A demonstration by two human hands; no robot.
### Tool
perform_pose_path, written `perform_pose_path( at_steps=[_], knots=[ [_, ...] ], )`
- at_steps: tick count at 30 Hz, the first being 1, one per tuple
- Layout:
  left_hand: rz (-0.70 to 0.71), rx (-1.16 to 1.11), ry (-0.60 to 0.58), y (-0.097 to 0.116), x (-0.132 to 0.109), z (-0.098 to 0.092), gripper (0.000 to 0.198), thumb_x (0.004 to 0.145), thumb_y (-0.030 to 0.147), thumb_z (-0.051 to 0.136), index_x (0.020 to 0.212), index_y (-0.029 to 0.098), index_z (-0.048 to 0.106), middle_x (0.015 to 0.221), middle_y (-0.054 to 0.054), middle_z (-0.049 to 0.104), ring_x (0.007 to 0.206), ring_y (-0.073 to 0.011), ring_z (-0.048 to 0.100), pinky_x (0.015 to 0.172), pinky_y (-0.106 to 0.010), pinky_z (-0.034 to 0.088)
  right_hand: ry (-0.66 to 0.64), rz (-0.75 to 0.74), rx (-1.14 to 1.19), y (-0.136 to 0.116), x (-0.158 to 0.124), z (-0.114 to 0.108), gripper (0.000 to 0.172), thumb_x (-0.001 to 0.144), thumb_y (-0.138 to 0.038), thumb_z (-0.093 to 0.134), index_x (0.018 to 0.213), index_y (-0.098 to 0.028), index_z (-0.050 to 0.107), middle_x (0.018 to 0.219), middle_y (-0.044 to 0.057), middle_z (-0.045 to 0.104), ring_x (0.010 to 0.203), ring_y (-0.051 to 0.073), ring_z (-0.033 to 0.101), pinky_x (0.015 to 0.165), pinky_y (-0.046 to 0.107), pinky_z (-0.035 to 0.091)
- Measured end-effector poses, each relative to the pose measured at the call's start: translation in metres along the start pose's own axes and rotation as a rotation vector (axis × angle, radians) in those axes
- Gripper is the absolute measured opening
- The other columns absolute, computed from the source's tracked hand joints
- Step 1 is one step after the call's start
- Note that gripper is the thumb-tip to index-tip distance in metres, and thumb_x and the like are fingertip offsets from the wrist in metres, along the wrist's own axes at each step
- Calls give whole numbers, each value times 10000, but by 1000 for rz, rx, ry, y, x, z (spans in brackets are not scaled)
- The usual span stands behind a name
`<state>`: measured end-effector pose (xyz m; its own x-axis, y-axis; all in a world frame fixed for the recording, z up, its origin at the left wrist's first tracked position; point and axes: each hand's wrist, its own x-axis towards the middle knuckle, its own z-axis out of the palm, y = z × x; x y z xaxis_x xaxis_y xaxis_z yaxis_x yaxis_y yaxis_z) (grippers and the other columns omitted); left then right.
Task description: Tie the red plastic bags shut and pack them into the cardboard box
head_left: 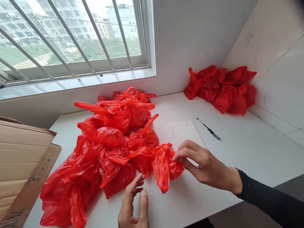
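1. Two hands are working over the desk (pixel 239 158); the nearer, the left hand (pixel 134 205), is holding thumb and fingers well apart and gripping nothing, perhaps keeping free to steady a bag.

2. Left of it, a large red bag (pixel 68 186) is slumping across the desk, its thin plastic probably offering little support. A cardboard box (pixel 26 158) is standing beyond its left side.

3. The right hand (pixel 201 163) is curling its fingers against the right side of a small red bag (pixel 162 166); whether it is pinching or merely touching, I cannot tell. This bag is sitting at the cluster's right end, where that hand is reaching it easily.

4. Knotted red bags (pixel 111 136) are crowding back toward the wall, seemingly propping one another.

5. White paper (pixel 184 131) and a pen (pixel 209 129) are lying apart from the bags, presumably staying uncovered that way.

6. Farthest right, a red heap (pixel 220 90) is filling the corner, the walls likely containing it.
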<state>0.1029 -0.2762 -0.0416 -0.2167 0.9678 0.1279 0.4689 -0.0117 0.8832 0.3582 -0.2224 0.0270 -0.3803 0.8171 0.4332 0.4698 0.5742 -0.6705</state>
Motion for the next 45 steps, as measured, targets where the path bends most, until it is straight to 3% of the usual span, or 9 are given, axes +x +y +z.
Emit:
perform_pose_path(
  at_steps=[3, 7, 12, 16, 19, 25, 33, 39, 45],
  knots=[
    [21, 3, -168, 13, 10, -3, 410, 976, 474, 540, 1368, 357, 560, 1382, -33, 608, 1116, -228, 637, 953, -390, 544, -156, 28, 78, -7, -20, 23, 218, 985, -74, 493, 1107, -206, 616, 996, 60, 588, 882, 169, 563, 770, 302, 503],
    [141, 11, -329, 18, 14, -3, 390, 958, 392, 608, 1345, 400, 562, 1379, -12, 598, 1263, -232, 566, 1037, -415, 514, -197, 88, 97, -13, -29, 27, 207, 974, -157, 546, 1165, -229, 580, 947, 29, 600, 835, 175, 555, 781, 330, 486],
    [199, 56, -321, 24, 13, 4, 403, 959, 335, 619, 1346, 405, 532, 1327, -9, 600, 1230, -220, 558, 1026, -428, 504, -250, 155, 54, -20, -19, 23, 451, 1022, -308, 554, 1445, -273, 404, 944, 6, 633, 811, 171, 577, 789, 331, 487],
    [242, 85, -316, 28, 17, 7, 434, 947, 256, 631, 1355, 367, 533, 1230, -30, 615, 1143, -218, 568, 936, -392, 521, -263, 71, -71, -22, -12, 31, 252, 1001, -227, 567, 1250, -262, 588, 955, 30, 630, 843, 188, 560, 760, 328, 480],
    [291, 137, -321, 26, 21, 8, 379, 941, 217, 635, 1307, 298, 586, 1070, -40, 644, 1000, -217, 572, 866, -387, 503, -215, 76, -72, -23, -12, 33, 228, 993, -160, 539, 1184, -249, 627, 951, 46, 612, 871, 197, 562, 768, 332, 497],
    [320, 164, -269, 23, 23, 8, 66, 973, 225, 577, 942, 211, 633, 831, -11, 621, 783, -180, 540, 742, -338, 447, -191, 88, -50, -22, -15, 22, 237, 985, -124, 535, 1169, -243, 623, 1024, 64, 625, 930, 210, 586, 804, 356, 522],
    [273, 183, -252, 17, 16, 3, 178, 1016, 320, 505, 884, 220, 569, 821, -4, 614, 748, -172, 574, 751, -325, 446, -65, 199, -37, -19, -16, 12, 207, 934, -74, 555, 1017, -247, 632, 933, 18, 674, 856, 195, 613, 755, 350, 491],
    [291, 189, -255, 18, 12, 2, 160, 1027, 291, 486, 895, 220, 540, 828, -4, 614, 749, -165, 579, 741, -307, 443, 5, 359, 41, -23, -13, 7, 88, 959, -206, 609, 954, -265, 673, 922, 22, 685, 873, 201, 645, 654, 310, 503],
    [385, 191, -260, 21, 13, 1, 158, 1026, 198, 476, 875, 211, 520, 797, 10, 566, 717, -136, 521, 681, -269, 410, 44, 413, 70, -21, -12, 1, 78, 944, -228, 631, 941, -280, 689, 917, 2, 697, 885, 200, 652, 794, 343, 521]
  ],
)
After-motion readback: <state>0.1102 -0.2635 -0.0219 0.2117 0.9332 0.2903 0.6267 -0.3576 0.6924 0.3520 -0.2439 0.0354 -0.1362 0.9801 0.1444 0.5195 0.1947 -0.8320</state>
